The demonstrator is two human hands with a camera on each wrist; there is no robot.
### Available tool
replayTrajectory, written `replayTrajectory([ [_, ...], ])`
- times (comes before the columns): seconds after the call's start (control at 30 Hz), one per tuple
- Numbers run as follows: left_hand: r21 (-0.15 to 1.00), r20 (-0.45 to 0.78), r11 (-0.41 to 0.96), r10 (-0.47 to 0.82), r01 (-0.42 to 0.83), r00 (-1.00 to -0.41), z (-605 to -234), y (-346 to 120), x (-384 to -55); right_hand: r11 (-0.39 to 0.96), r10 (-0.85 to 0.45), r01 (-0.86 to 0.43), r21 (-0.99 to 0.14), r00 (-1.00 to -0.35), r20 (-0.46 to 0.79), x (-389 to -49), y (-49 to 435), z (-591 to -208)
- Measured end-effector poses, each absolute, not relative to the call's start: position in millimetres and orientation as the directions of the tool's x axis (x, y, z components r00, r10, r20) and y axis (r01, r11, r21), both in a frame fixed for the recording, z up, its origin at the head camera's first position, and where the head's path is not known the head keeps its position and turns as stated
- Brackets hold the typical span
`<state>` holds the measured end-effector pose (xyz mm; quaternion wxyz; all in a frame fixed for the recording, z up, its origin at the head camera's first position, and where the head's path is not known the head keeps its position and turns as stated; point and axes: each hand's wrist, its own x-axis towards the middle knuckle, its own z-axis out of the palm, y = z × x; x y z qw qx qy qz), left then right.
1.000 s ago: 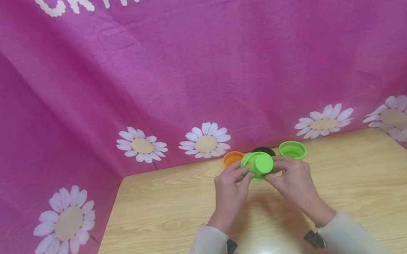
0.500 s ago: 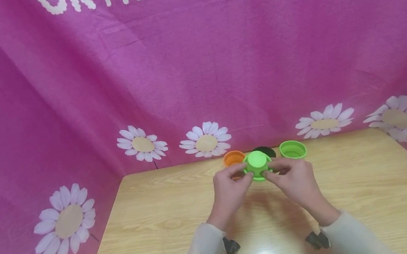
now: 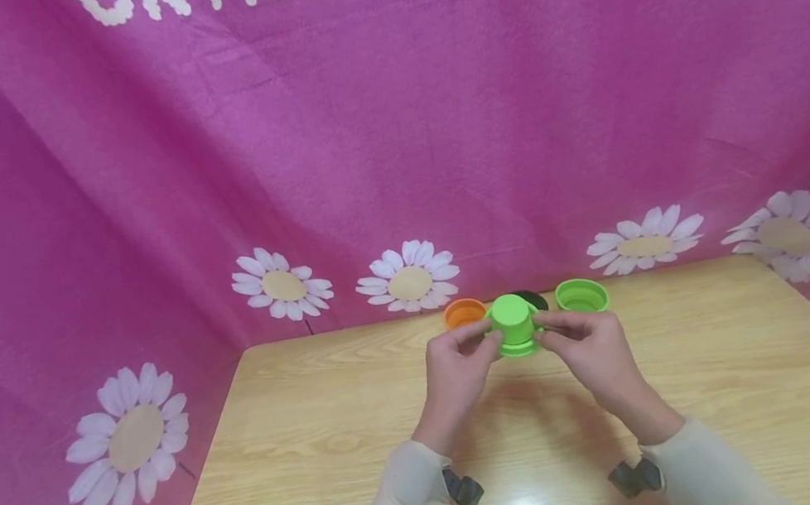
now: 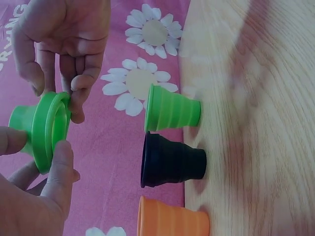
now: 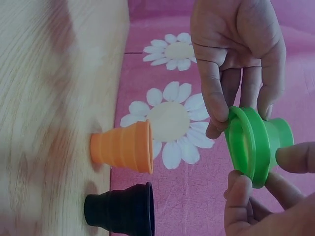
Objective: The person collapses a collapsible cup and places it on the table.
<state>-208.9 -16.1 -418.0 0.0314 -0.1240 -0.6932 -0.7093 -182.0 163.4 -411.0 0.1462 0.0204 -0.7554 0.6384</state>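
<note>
Held up above the table is a green collapsible cup [image 3: 513, 321], turned with its base upward and partly folded into itself near the rim. My left hand [image 3: 458, 370] pinches one side of its rim between thumb and fingers, and my right hand [image 3: 592, 356] pinches the opposite side. From the left wrist view, the open mouth of the held cup [image 4: 58, 125] faces the table side. Behind it stand an orange collapsible cup [image 3: 465, 312], a black one [image 3: 533, 300] largely hidden by the held cup, and a second green cup [image 3: 582, 296], all upright and extended.
The wooden table [image 3: 322, 445] ends at the back against a pink cloth [image 3: 484, 152] printed with white daisies. The orange cup [image 5: 123, 147] and black cup [image 5: 120, 209] stand close to the cloth. A dark wrist device [image 3: 464, 489] shows under each sleeve.
Between my hands the green cup has tipped from its base facing me to its base facing more upward. My hands stay in nearly the same place. The standing cups have not moved.
</note>
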Motion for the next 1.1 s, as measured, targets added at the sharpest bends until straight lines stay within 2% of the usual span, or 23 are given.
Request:
replayTrajectory([
  [0.23,0.975,0.216,-0.068,0.123,0.209,-0.968,-421.2,-15.6,-211.2,0.084,0.195,-0.227,-0.97,-0.951,0.24,-183.2,162.5,-410.8],
  [0.43,0.968,0.185,-0.192,0.112,0.161,-0.976,-422.8,-16.0,-213.2,0.028,0.192,-0.187,-0.982,-0.963,0.189,-183.9,164.4,-412.0],
  [0.67,0.935,0.107,-0.351,0.129,0.056,-0.986,-421.7,-16.2,-213.7,-0.312,0.125,-0.041,-0.949,-0.992,0.001,-186.7,167.2,-410.4],
  [0.8,0.913,0.058,-0.407,0.141,-0.005,-0.988,-421.2,-15.0,-213.2,-0.418,0.064,0.034,-0.908,-0.996,-0.067,-186.8,167.3,-409.1],
  [0.93,0.918,0.042,-0.396,0.16,-0.025,-0.986,-420.5,-15.7,-212.5,-0.431,0.041,0.069,-0.9,-0.994,-0.096,-188.3,168.4,-409.0],
  [1.1,0.932,0.046,-0.361,0.165,-0.017,-0.985,-420.5,-15.7,-211.7,-0.367,0.058,0.063,-0.928,-0.994,-0.09,-189.0,168.4,-408.2],
])
